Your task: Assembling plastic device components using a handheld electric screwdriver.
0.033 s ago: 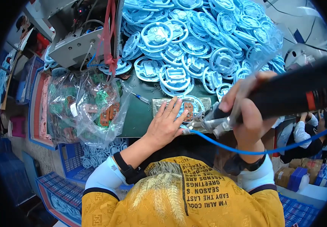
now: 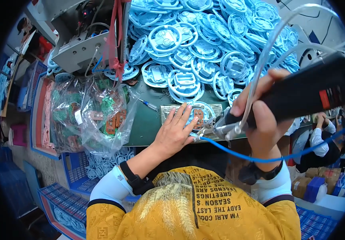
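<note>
A light-blue plastic wheel-shaped part (image 2: 208, 109) lies on the green worktop, with a brown circuit board (image 2: 198, 117) set in it. My left hand (image 2: 173, 128) rests flat on the left side of this part, fingers stretched out and slightly apart. Wrapped around a black power screwdriver (image 2: 306, 96) is my right hand (image 2: 262, 110). The tool is tilted, its metal nose (image 2: 220, 127) down beside the board's right side; the exact tip contact is hard to make out. A blue hose (image 2: 252, 158) and a clear tube (image 2: 262, 56) run from the nose.
A big heap of similar blue parts (image 2: 204, 44) fills the worktop's far side. On the left lies a clear bag of circuit boards (image 2: 96, 116), beside a small screwdriver (image 2: 150, 105). A grey metal machine (image 2: 80, 50) stands behind it. Blue crates (image 2: 70, 170) sit below; a co-worker (image 2: 322, 138) is at right.
The screwdriver's rear and my right hand have shifted slightly, and the clear tube, blurred before, now arches up visibly. My left hand and the part have stayed in place.
</note>
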A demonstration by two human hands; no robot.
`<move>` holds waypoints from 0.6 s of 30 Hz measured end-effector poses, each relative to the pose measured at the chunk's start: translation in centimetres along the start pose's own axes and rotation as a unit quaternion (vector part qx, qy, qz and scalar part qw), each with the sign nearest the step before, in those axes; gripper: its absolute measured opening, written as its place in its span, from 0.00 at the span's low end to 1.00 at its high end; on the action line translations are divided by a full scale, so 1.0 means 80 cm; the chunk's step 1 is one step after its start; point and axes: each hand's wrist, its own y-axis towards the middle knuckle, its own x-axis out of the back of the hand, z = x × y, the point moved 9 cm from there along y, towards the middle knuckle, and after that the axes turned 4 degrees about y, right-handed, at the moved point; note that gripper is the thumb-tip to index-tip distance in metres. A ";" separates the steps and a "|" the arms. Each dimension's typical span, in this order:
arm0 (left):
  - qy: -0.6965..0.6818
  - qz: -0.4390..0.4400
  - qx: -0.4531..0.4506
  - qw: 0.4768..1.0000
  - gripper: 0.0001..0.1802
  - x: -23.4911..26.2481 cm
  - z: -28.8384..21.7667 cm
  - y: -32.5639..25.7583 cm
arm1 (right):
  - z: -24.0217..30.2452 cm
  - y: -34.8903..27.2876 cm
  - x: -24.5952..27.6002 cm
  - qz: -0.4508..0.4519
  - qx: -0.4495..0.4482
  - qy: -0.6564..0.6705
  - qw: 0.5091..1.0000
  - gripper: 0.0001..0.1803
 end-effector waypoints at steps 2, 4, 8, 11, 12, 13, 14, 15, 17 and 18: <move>-0.057 -0.012 0.023 0.998 0.37 -0.002 0.004 0.000 | 0.015 0.012 0.014 -0.028 0.000 -0.003 1.000 0.28; -0.058 -0.020 0.023 0.998 0.37 0.004 0.000 0.004 | 0.037 0.024 0.036 -0.072 0.008 -0.003 0.997 0.28; -0.056 -0.019 0.020 0.998 0.38 0.004 -0.003 0.009 | 0.027 0.023 0.035 -0.062 -0.011 -0.078 0.995 0.29; -0.051 -0.023 0.008 0.998 0.38 0.003 -0.003 0.010 | 0.016 0.017 0.029 -0.040 -0.001 0.003 0.999 0.26; -0.051 -0.022 0.009 0.998 0.38 0.003 -0.003 0.010 | 0.012 0.017 0.031 -0.042 -0.002 0.003 0.999 0.26; -0.054 -0.020 0.010 0.998 0.38 0.003 -0.003 0.011 | 0.010 0.017 0.033 -0.041 0.001 -0.005 0.999 0.26; -0.057 -0.018 0.012 0.998 0.37 0.003 -0.003 0.011 | 0.009 0.017 0.034 -0.041 0.004 -0.013 0.999 0.26; -0.057 -0.017 0.013 0.998 0.37 0.002 -0.002 0.011 | 0.007 0.017 0.034 -0.041 0.003 -0.013 0.999 0.26; -0.063 -0.017 0.014 0.998 0.37 0.001 -0.001 0.010 | 0.002 0.017 0.034 -0.054 -0.008 -0.016 0.998 0.27; -0.063 -0.016 0.015 0.998 0.37 0.000 -0.001 0.010 | 0.001 0.017 0.034 -0.054 -0.009 -0.016 0.998 0.27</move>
